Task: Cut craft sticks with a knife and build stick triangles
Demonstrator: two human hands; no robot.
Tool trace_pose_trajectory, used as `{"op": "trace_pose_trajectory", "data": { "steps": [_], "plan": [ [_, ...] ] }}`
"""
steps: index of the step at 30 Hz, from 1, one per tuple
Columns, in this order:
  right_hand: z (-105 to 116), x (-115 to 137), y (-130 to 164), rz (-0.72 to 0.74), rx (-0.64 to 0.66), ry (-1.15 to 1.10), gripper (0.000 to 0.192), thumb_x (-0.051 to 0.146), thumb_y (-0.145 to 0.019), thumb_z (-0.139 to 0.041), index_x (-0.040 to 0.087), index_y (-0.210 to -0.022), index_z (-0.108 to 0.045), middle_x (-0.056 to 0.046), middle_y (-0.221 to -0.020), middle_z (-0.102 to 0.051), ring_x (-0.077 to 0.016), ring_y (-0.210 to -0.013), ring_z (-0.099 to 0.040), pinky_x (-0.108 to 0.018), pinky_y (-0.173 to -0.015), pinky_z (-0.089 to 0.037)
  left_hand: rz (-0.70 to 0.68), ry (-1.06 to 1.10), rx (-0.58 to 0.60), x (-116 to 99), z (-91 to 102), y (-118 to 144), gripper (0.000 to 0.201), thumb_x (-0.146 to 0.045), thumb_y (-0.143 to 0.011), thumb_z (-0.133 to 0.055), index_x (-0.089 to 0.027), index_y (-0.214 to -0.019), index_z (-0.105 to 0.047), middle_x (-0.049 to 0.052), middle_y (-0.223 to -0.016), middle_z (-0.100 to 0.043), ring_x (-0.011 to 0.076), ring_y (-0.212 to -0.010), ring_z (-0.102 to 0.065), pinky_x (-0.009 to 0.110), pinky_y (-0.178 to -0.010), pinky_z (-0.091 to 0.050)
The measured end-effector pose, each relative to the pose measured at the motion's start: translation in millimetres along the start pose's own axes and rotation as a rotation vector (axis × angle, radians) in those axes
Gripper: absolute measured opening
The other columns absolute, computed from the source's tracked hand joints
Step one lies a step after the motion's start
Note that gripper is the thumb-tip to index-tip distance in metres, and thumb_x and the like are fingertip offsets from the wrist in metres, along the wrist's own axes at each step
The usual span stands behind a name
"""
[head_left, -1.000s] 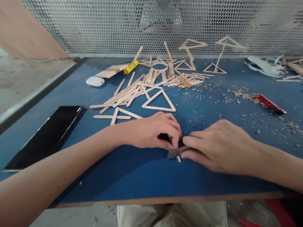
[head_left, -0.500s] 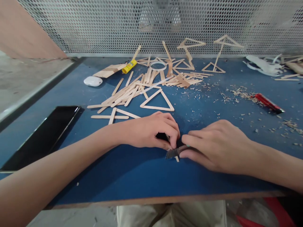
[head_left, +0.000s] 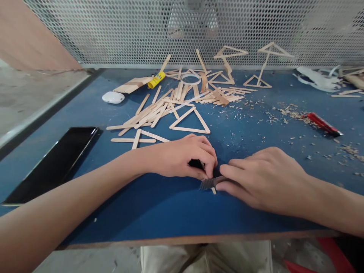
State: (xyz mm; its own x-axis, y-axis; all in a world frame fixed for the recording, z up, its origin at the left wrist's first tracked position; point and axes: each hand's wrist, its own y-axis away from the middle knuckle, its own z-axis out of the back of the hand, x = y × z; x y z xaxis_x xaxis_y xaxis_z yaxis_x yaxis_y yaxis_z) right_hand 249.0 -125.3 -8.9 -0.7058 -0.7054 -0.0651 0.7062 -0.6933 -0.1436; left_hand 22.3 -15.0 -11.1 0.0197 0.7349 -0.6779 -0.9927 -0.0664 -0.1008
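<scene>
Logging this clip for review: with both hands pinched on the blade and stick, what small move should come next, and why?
Probably press the blade down through the stick. The right hand holds the blade flat across the stick, whose short end pokes out just below it. The left hand pins the rest against the table. Nothing looks severed yet, though the fingers hide most of the stick.

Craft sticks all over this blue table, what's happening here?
A person is working at the near edge of the blue table. The left hand pins a small wooden stick to the surface, and the right hand presses a grey blade across it. Behind them lie a glued stick triangle, a pile of loose sticks, a glue tube and wood shavings. A black phone lies to the left, a red knife to the right.
</scene>
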Motion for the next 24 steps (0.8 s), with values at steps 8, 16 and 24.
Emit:
{"op": "trace_pose_trajectory", "data": {
  "steps": [8, 16, 24],
  "plan": [
    [4, 3, 1, 0.006, -0.020, 0.040, 0.036, 0.048, -0.103, -0.046, 0.023, -0.079, -0.055, 0.004, -0.062, -0.060, -0.0141, -0.047, -0.051, -0.034, -0.055, -0.010, 0.041, 0.017, 0.016, -1, 0.2, -1, 0.007, -0.022, -0.094, -0.068, -0.024, -0.088, -0.070, 0.001, -0.101, -0.075, 0.0170, -0.104, -0.064, 0.036, -0.110, -0.035],
    [6, 5, 4, 0.009, 0.016, 0.039, 0.035, 0.045, -0.104, -0.046, 0.022, -0.079, -0.055, 0.003, -0.062, -0.061, -0.0133, -0.046, -0.051, -0.034, -0.056, -0.008, 0.033, 0.028, 0.015, -2, 0.9, -1, 0.008, -0.022, -0.094, -0.069, -0.024, -0.087, -0.071, 0.001, -0.099, -0.075, 0.0163, -0.101, -0.065, 0.035, -0.108, -0.036],
    [5, -6, 1, 0.042, 0.049, -0.053, 0.036, 0.048, -0.103, -0.045, 0.023, -0.081, -0.057, 0.004, -0.062, -0.063, -0.0134, -0.045, -0.049, -0.033, -0.055, -0.011, 0.037, 0.040, 0.019, -2, 1.2, -2, 0.006, -0.022, -0.093, -0.070, -0.025, -0.088, -0.073, 0.001, -0.097, -0.075, 0.0163, -0.099, -0.065, 0.033, -0.108, -0.036]
  ]
}}
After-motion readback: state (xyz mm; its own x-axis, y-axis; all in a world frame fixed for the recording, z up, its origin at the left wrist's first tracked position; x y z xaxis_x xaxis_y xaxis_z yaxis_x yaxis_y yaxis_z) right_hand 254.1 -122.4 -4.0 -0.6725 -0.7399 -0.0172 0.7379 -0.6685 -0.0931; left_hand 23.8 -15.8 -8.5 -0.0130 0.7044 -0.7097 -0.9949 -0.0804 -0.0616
